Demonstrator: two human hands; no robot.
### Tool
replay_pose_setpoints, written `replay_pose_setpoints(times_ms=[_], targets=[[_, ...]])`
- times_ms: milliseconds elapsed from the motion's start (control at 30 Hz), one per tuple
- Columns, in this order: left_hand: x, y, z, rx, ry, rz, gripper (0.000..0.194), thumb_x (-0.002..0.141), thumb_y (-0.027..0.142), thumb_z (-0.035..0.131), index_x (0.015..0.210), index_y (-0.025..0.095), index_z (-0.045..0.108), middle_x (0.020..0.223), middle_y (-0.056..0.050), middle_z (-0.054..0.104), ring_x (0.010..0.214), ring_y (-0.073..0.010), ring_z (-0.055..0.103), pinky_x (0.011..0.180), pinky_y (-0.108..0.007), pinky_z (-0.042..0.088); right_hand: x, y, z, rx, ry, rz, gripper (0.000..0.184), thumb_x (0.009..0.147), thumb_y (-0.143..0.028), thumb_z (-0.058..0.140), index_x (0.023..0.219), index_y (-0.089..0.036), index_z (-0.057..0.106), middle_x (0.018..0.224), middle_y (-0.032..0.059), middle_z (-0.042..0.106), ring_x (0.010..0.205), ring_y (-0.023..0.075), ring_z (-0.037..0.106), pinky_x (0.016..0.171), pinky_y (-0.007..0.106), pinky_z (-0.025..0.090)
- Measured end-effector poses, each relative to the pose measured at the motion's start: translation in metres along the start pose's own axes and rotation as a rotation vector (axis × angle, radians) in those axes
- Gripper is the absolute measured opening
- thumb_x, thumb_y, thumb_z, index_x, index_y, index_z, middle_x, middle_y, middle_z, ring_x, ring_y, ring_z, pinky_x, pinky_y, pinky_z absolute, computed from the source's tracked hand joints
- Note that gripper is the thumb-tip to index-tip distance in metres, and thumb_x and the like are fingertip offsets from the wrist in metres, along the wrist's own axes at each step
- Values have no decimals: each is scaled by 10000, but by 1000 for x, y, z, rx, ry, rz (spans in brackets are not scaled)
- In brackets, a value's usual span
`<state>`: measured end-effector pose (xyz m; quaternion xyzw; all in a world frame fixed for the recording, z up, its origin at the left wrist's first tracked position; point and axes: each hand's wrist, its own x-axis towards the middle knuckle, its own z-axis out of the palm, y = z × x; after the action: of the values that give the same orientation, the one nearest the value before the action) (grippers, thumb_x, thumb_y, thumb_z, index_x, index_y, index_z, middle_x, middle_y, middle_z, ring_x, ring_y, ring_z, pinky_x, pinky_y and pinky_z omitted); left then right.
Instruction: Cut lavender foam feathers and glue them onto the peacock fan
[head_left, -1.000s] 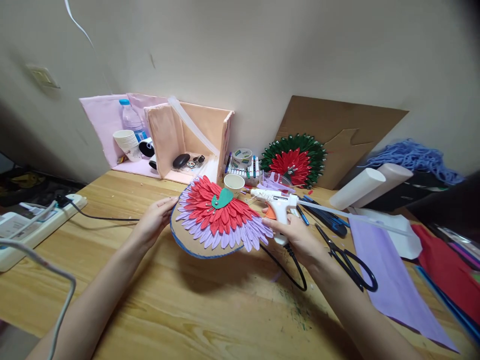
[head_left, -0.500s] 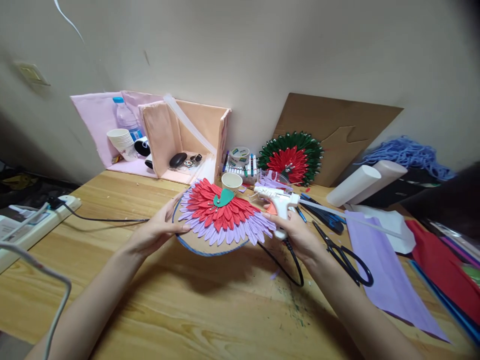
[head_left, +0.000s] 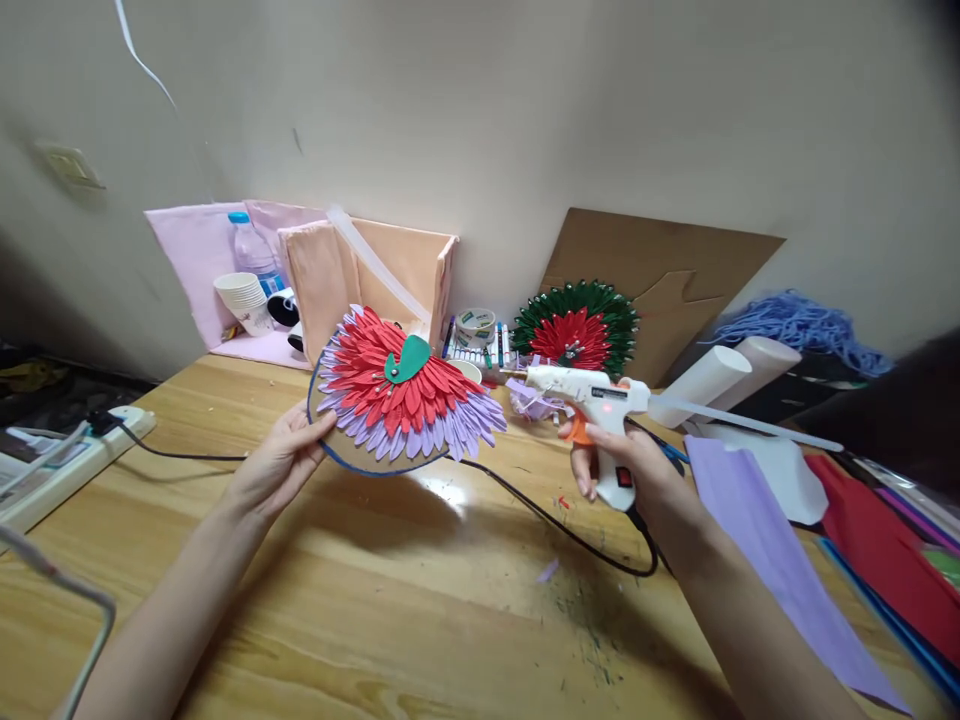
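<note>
My left hand (head_left: 281, 458) grips the lower left edge of a round cardboard craft piece (head_left: 409, 390), thumb on the front. Red and purple petals cover most of it, with a green piece (head_left: 409, 359) at the top and small pins beside it. A dark blue border runs along its edge, and bare cardboard shows at the bottom. My right hand (head_left: 626, 455) is wrapped around the handle of a white hot glue gun (head_left: 589, 390) with an orange trigger. Its nozzle points left, a little apart from the petals. A long glue stick (head_left: 750, 422) sticks out behind it.
A finished-looking green and red petal piece (head_left: 577, 330) leans on a cardboard sheet (head_left: 667, 250). Behind stand a peach box (head_left: 319, 280), stacked paper cups (head_left: 244, 300) and a tape roll (head_left: 475, 325). Purple paper (head_left: 757, 540) and red paper (head_left: 885, 540) lie right. The gun's cord (head_left: 555, 520) loops across the table.
My right hand has lifted the glue gun off the table area and turned it upright, away from the craft piece. My left hand has moved the craft piece left and up.
</note>
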<state>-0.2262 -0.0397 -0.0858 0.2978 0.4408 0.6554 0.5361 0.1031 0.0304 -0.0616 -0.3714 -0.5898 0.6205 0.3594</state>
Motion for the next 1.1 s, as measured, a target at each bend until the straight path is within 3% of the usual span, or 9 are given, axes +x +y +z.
replay_pose_setpoints(times_ms=[233, 467, 733, 967, 1100], targets=[[0, 3, -1, -14, 32, 46, 245, 760, 71, 582, 988, 155, 618, 960, -22, 700, 879, -130, 637, 774, -177, 522, 0, 5, -2, -109, -194, 93, 337, 785, -456, 507, 858, -130, 557, 401, 0, 570, 318, 104, 479, 346, 193, 335], [0, 1, 0, 26, 50, 83, 264, 721, 76, 620, 975, 149, 619, 965, -44, 696, 881, -155, 643, 758, -206, 539, 2, 2, 2, -153, -199, 116, 336, 778, -463, 490, 761, -135, 566, 381, 7, 559, 314, 97, 459, 361, 200, 331], [-1, 0, 2, 26, 60, 91, 256, 698, 91, 650, 947, 150, 631, 968, -58, 696, 884, -163, 646, 753, -197, 538, 0, -1, 7, -115, -133, 123, 336, 749, -454, 500, 804, -129, 567, 368, -10, 534, 306, 93, 435, 352, 201, 310], [0, -1, 2, 14, 82, 93, 286, 680, 88, 664, 958, 145, 630, 981, -63, 694, 901, -164, 643, 766, -185, 528, 0, 2, 1, -104, -172, 132, 345, 770, -456, 491, 826, -125, 571, 375, -1, 551, 304, 94, 445, 349, 197, 309], [-1, 1, 3, 33, 108, 83, 304, 676, 89, 661, 973, 139, 624, 976, -74, 694, 919, -196, 641, 787, -241, 534, 0, 2, 0, -107, -217, 176, 340, 777, -452, 497, 813, -121, 566, 387, 5, 564, 300, 83, 435, 353, 190, 297]])
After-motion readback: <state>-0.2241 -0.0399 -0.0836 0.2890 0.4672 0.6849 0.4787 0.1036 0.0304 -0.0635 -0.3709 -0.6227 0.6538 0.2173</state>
